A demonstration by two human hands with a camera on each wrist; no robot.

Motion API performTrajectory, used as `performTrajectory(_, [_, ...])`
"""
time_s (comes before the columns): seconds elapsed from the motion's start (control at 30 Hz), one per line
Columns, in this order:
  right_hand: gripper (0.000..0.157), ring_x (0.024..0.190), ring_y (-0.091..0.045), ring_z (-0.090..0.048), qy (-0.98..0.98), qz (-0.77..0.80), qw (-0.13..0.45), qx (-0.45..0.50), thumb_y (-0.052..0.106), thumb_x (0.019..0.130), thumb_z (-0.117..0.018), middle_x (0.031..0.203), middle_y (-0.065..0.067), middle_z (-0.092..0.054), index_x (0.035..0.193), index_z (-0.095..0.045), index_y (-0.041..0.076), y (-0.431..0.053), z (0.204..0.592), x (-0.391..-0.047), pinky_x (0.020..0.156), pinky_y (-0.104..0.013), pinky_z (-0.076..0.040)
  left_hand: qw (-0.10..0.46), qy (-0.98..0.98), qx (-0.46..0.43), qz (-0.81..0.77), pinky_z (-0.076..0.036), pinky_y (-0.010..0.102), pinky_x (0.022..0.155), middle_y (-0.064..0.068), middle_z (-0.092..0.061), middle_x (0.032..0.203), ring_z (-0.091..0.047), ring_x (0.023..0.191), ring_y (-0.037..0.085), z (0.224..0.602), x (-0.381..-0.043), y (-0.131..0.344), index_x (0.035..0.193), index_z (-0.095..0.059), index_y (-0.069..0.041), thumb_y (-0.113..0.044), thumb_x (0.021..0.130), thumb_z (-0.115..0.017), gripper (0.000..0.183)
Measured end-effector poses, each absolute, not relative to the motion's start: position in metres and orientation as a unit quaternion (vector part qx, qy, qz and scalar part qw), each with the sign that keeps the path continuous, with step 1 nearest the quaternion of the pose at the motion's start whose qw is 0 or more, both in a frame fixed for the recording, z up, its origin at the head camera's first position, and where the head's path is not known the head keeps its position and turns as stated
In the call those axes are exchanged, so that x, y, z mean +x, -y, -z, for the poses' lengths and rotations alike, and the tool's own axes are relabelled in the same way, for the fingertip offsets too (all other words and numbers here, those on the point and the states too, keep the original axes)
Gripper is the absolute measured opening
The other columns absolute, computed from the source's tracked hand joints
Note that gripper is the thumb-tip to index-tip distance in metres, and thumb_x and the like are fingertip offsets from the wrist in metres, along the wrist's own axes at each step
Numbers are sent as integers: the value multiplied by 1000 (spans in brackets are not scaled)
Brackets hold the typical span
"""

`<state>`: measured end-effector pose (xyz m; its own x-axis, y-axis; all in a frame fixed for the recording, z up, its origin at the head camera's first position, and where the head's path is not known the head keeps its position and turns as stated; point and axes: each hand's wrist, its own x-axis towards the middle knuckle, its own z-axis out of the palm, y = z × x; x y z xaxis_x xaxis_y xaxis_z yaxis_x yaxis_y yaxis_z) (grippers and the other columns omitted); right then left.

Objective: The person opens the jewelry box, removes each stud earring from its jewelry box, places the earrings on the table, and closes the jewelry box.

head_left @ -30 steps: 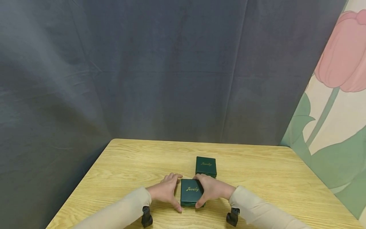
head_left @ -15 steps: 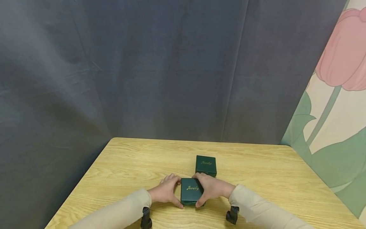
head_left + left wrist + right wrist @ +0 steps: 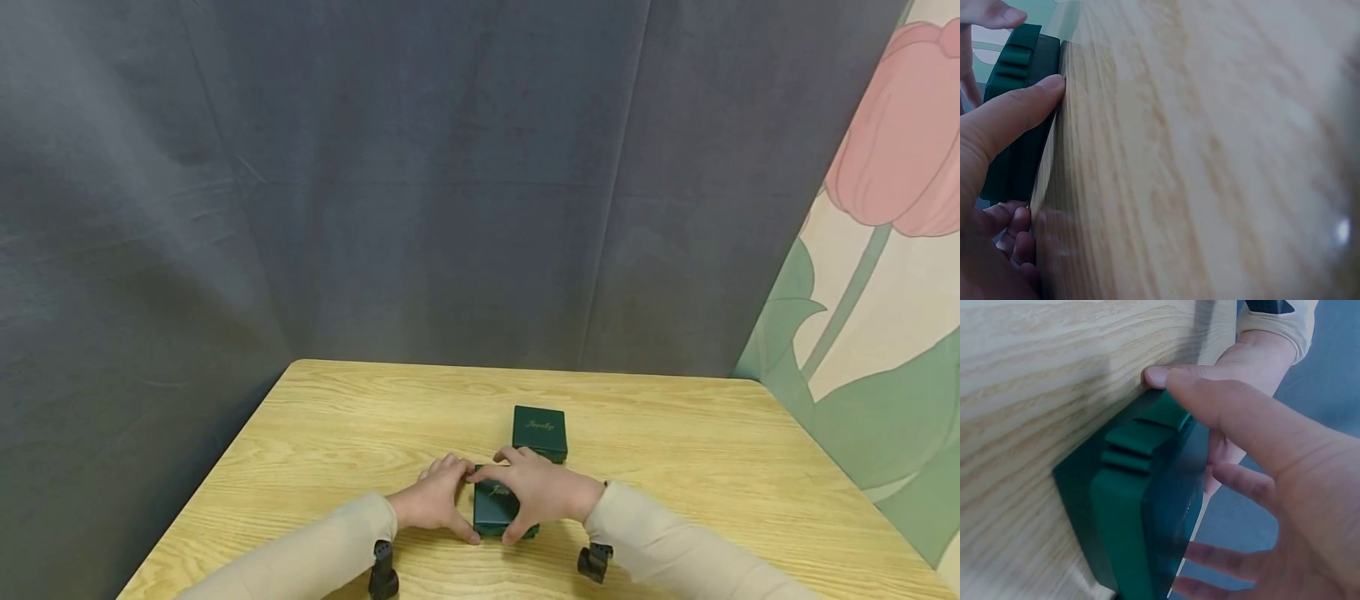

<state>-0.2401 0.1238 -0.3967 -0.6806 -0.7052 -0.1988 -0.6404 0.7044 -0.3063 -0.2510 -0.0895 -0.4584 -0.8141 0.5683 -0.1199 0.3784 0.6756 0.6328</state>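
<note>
On the table, the nearer dark green jewelry box (image 3: 491, 508), gold lettering on its lid, lies closed between both hands. My left hand (image 3: 431, 500) holds its left side, thumb (image 3: 1029, 109) on the ridged front face and fingers bent at the back corner. Over the lid's right part arches my right hand (image 3: 543, 490). Its thumb (image 3: 1210, 400) is at the lid's front edge, while its index finger reaches toward the back left corner; the other fingers are spread. Whether the right fingertips press the box cannot be told. The right hand hides part of the lettering.
A second green jewelry box (image 3: 540, 429) stands just behind the right hand, closed. The wooden table (image 3: 360, 408) ends at a dark blue curtain (image 3: 450, 208), with a tulip-patterned panel (image 3: 877, 292) to the right. Each wrist carries a black camera mount (image 3: 384, 571).
My right hand has shifted left across the lid, its index finger now near the back left corner. The left thumb has moved in against the front. The box stays in place.
</note>
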Motion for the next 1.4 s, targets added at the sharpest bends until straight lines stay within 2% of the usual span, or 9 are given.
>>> performTrajectory(0.1, [82,129,-36,-44,-912,86,143,-374,44,69,-85,144,-12,-41,141,-47,34,-120,397,-240,101,-59,-38,154,-903,262,-303,-32,43,95,0,-45,121,-41,113,23,459,-251,89,132,-48,-9,-40,67,-88,82])
performTrajectory(0.17, [82,128,-36,-45,-913,78,139,-376,44,68,-85,145,-12,-41,140,-48,35,-117,398,-240,98,-58,-41,154,-903,262,-304,-32,43,95,1,-45,123,-41,113,23,460,-251,89,132,-48,-9,-40,67,-88,83])
performTrajectory(0.37, [76,121,-34,-50,-916,65,136,-372,44,66,-87,141,-10,-44,134,-54,37,-113,401,-241,80,-42,-53,157,-901,263,-307,-32,42,93,-1,-45,120,-40,111,21,461,-251,89,132,-48,-10,-39,68,-87,81])
performTrajectory(0.57, [68,106,-22,-55,-915,67,142,-371,42,66,-87,131,-6,-50,128,-59,36,-110,404,-244,70,-33,-53,158,-901,262,-307,-31,41,92,-1,-45,118,-40,110,21,461,-251,89,132,-48,-10,-39,68,-87,81])
performTrajectory(0.67, [66,105,-21,-56,-914,71,143,-373,42,67,-87,128,-5,-51,127,-60,36,-110,404,-246,68,-32,-52,161,-900,262,-309,-31,43,93,-1,-44,119,-39,112,23,460,-252,90,131,-47,-10,-38,69,-87,79])
performTrajectory(1.4, [66,107,-24,-56,-913,80,145,-372,41,69,-86,131,-6,-51,128,-59,36,-112,400,-246,68,-33,-52,163,-899,265,-308,-30,40,91,-2,-42,116,-37,106,20,458,-251,90,131,-48,-11,-39,69,-86,78])
